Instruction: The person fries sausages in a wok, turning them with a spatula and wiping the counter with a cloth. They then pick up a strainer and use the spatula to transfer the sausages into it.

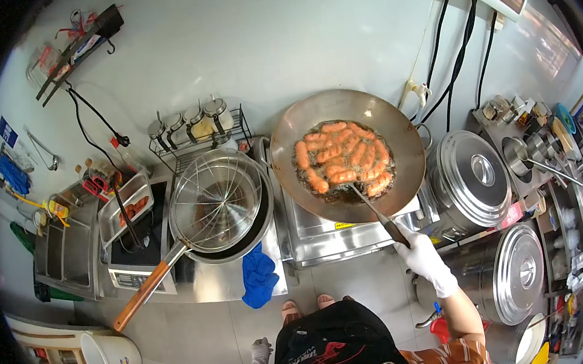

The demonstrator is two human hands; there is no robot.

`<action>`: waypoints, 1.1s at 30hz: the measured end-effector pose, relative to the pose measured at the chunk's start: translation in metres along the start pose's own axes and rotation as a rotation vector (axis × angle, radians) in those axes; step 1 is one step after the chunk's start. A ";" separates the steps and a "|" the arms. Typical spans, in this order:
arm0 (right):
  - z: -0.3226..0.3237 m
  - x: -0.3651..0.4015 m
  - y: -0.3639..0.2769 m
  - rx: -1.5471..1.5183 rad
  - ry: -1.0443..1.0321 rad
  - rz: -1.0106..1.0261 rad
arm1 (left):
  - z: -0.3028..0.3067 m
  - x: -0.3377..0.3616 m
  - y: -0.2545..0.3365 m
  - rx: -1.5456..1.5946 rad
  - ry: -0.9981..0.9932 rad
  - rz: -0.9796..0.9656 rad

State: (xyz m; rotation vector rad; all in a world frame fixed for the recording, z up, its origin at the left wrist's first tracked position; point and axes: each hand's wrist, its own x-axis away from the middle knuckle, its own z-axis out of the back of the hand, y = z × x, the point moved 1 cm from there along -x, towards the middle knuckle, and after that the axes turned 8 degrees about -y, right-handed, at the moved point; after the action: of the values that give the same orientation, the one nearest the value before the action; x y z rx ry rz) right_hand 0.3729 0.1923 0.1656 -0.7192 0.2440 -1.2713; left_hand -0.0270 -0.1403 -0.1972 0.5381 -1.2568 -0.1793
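My right hand, in a white glove, is closed around the dark handle of a long metal cooking utensil. Its working end reaches into a wide wok, where oil and sausages hide its shape. Several reddish-orange sausages lie close together in bubbling oil at the bottom of the wok, which sits on a steel stove. Low beside my body hangs my left hand, also gloved, with loosely bent fingers and nothing visible in it.
Left of the wok, a wire strainer with a wooden handle rests over a pot. A blue cloth drapes over the counter edge. Lidded pots stand on the right. Spice jars sit behind; a metal tray holds more sausages.
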 end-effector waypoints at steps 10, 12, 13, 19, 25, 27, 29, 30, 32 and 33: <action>-0.030 -0.109 0.029 0.389 0.266 0.085 | 0.004 0.006 -0.025 0.061 -0.021 0.016; -0.024 -0.118 0.032 0.469 0.275 0.055 | 0.004 0.010 -0.024 0.065 -0.003 0.038; -0.021 -0.120 0.033 0.549 0.286 0.023 | 0.003 0.013 -0.023 0.065 -0.004 0.040; -0.006 -0.118 0.059 0.829 0.328 0.034 | 0.001 0.018 -0.015 0.036 -0.010 0.055; 0.005 -0.074 0.073 0.905 0.259 -0.039 | 0.000 0.007 -0.024 0.051 -0.011 -0.009; 0.005 -0.052 0.069 0.895 0.224 -0.086 | 0.000 0.003 -0.027 0.039 -0.023 -0.011; 0.004 -0.032 0.066 0.751 0.177 -0.082 | -0.002 0.004 -0.027 0.036 -0.022 -0.013; 0.001 -0.023 0.066 0.752 0.180 -0.083 | -0.002 0.004 -0.026 0.031 -0.020 -0.014; -0.004 -0.007 0.064 0.609 0.214 0.037 | -0.002 0.001 -0.026 0.020 -0.031 -0.013; -0.004 0.000 0.053 0.551 0.169 0.019 | -0.003 0.002 -0.023 0.010 -0.039 -0.008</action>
State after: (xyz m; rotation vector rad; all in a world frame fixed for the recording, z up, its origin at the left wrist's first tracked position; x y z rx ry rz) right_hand 0.4123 0.1970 0.1301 -0.1378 0.0298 -1.3026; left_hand -0.0203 -0.1606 -0.2074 0.5501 -1.2942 -0.1914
